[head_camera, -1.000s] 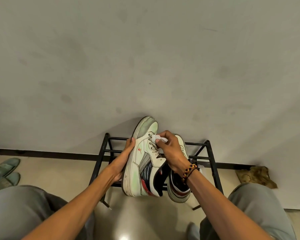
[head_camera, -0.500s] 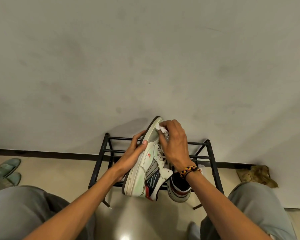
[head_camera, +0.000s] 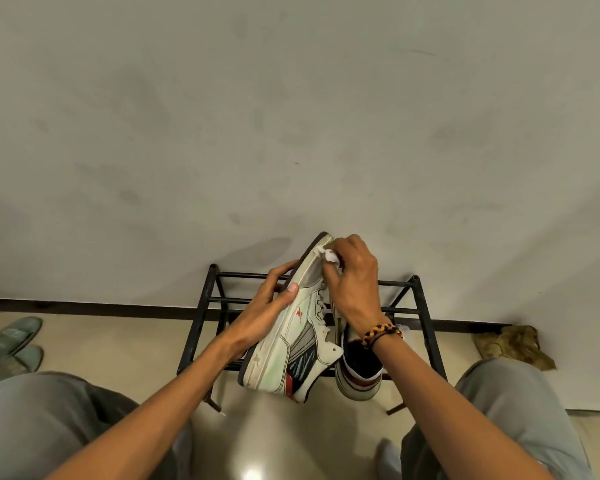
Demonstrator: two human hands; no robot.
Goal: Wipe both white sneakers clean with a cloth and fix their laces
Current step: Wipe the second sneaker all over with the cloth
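My left hand (head_camera: 269,311) grips a white sneaker (head_camera: 284,348) from its sole side, toe pointing up and away, thumb on the upper. My right hand (head_camera: 352,282) pinches a small white cloth (head_camera: 328,254) and presses it against the toe of that sneaker. White laces (head_camera: 321,311) run down the sneaker's front. The second white sneaker (head_camera: 359,372) sits on the black shoe rack (head_camera: 201,320) just right of the held one, heel toward me, mostly hidden behind my right wrist.
The rack stands against a grey wall. Green slippers (head_camera: 9,341) lie on the floor at far left. A crumpled brown rag (head_camera: 511,344) lies on the floor at right. My knees in grey trousers flank the glossy floor below.
The sneaker has been turned so its sole edge faces left, and my right hand with the cloth has moved up from the laces to the toe.
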